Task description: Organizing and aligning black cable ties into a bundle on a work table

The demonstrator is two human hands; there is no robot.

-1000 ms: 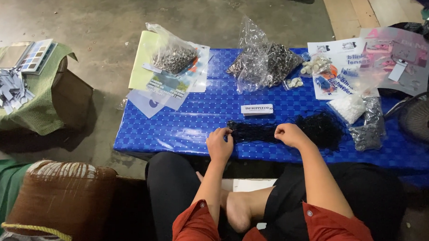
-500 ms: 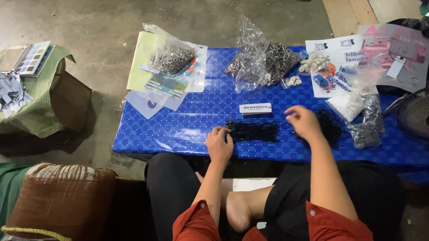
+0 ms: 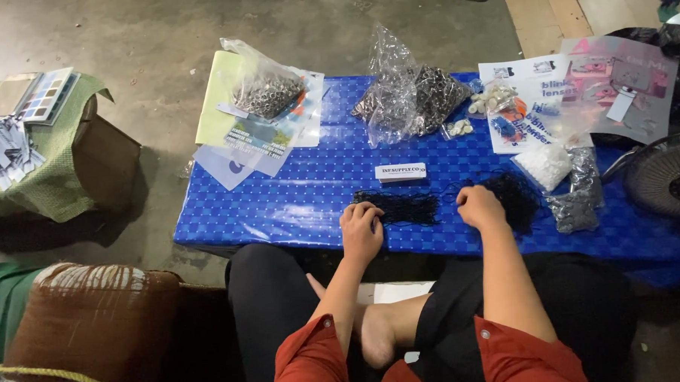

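The person sits cross-legged at a low table (image 3: 280,208) covered in blue checked cloth. A bundle of thin black cords (image 3: 401,207) lies near the table's front edge, its long axis running from 9 o'clock to 3 o'clock, parallel to that edge. The left hand (image 3: 361,229) rests knuckles up on the bundle's 9 o'clock end, fingers curled down onto the strands; whether it actually pinches them cannot be told. The right hand (image 3: 480,207) sits at the 3 o'clock side, loosely fisted over the edge of a tangled heap of black cord (image 3: 517,196); its grip is hidden beneath the knuckles. The two hands are well apart, with the straight bundle between them.

Just beyond the bundle, at 12 o'clock, lies a small white label card (image 3: 400,171), also laid crosswise. Farther back stand two clear plastic bags of small metal pieces, one (image 3: 265,88) at 11 o'clock on printed sheets, the other (image 3: 412,98) at 12 o'clock. At 2 o'clock sit small white beads (image 3: 492,97) and a white pouch (image 3: 546,163).
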